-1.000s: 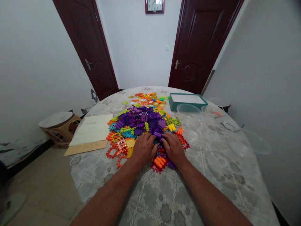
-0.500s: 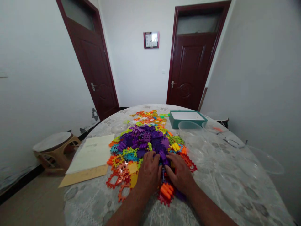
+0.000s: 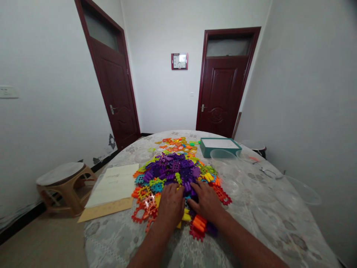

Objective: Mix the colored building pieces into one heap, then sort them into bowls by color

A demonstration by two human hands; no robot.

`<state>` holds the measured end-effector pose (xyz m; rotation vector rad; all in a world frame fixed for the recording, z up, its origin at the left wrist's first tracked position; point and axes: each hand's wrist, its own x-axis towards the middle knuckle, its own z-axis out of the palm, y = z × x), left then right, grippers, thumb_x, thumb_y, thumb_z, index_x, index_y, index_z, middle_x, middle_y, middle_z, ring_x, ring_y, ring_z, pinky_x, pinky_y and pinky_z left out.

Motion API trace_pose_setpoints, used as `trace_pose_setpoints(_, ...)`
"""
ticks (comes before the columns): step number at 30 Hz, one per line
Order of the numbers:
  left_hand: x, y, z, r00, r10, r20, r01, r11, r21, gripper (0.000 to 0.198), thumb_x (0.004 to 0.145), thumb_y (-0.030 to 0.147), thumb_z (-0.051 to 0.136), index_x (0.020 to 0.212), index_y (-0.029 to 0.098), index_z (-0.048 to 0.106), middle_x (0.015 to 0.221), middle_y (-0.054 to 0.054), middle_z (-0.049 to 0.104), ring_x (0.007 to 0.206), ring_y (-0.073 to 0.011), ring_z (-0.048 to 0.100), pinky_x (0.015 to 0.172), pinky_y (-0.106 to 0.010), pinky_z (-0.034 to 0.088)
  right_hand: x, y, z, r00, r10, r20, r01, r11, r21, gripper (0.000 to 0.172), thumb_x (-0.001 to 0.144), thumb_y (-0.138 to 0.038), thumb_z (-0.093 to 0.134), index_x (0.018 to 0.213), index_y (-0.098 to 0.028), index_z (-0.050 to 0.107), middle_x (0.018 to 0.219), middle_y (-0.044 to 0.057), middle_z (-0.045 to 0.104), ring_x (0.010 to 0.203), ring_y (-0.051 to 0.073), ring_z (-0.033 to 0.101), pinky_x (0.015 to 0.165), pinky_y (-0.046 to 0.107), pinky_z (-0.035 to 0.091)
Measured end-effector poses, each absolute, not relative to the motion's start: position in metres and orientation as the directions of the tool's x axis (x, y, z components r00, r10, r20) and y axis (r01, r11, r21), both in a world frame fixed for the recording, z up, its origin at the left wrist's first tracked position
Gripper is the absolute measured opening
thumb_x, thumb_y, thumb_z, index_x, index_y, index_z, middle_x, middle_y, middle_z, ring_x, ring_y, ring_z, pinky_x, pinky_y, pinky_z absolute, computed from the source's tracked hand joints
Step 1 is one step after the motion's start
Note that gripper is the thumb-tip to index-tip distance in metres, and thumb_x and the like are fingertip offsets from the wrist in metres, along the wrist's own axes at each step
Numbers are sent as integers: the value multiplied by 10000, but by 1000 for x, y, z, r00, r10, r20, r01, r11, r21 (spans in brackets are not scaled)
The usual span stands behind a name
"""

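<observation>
Purple plastic crowns the heap of toy pieces [image 3: 175, 166], mid-table, with green, blue, yellow, orange and red ones around its skirts. Change over the last second: view has tipped upward, so the whole wall clock [image 3: 179, 61] now shows; between the wrists a yellow piece [image 3: 186, 216] has come into plain sight. Both hands remain at the heap's near edge; taken as shifting of pieces rather than lifting, none being seen raised clear. Left hand [image 3: 170, 203] palm down, fingers bent into the pieces; whether it grips one, cannot tell. Right hand [image 3: 208, 201] has fingertips at a purple piece [image 3: 187, 187], thumb spread toward the left; a firm hold not certain. Just below the right hand, an orange piece [image 3: 200, 223] atop a red one [image 3: 196, 232]. Surface: pale flowered tablecloth [image 3: 122, 243], rounded edge. Loose pieces [image 3: 177, 143] beyond the heap; paper [image 3: 114, 184] and brown card [image 3: 107, 209] on the left; green box [image 3: 205, 150] and clear tubs [image 3: 227, 160] on the right. Room: white walls, two dark red doors [image 3: 114, 82], a stool [image 3: 65, 195] beside the table.
</observation>
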<state>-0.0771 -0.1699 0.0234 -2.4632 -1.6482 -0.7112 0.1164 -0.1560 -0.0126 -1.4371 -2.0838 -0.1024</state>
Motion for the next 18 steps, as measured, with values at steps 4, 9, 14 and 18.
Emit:
trace_pose_setpoints(4,-91,-182,26,240,849,470,930,-340,139,411,942,294,678,1347,225,666,1398,-136,650,1353,-341,557,1199,-587,391,110,-149,-15,-202,826,525,883,386,-267,577,898,-512,754,1405,-245,687,1403,196,656,1294,376,609,1096,548,492)
trace_pose_setpoints(9,-128,-216,-4,135,850,509,973,-212,96,697,872,573,744,1478,268,583,1572,-173,532,1504,-440,412,1207,-701,312,109,-147,-18,-206,833,514,879,389,-277,473,939,-443,709,1373,-256,704,1359,170,669,1264,352,607,1066,522,493)
trace_pose_setpoints(14,-134,-251,-30,67,920,386,985,-123,120,961,733,653,838,1541,243,517,1632,-219,461,1509,-464,403,1185,-702,334,111,-148,-9,-207,844,495,859,399,-322,389,946,-320,674,1318,-220,729,1240,152,700,1167,303,637,1038,444,512)
trace_pose_setpoints(18,-114,-258,-25,72,957,282,979,-123,165,1054,698,601,881,1603,284,443,1673,-206,407,1545,-474,341,1202,-730,266,112,-143,-9,-174,840,513,831,405,-381,336,929,-217,642,1246,-166,741,1171,149,710,1124,282,649,1035,412,520)
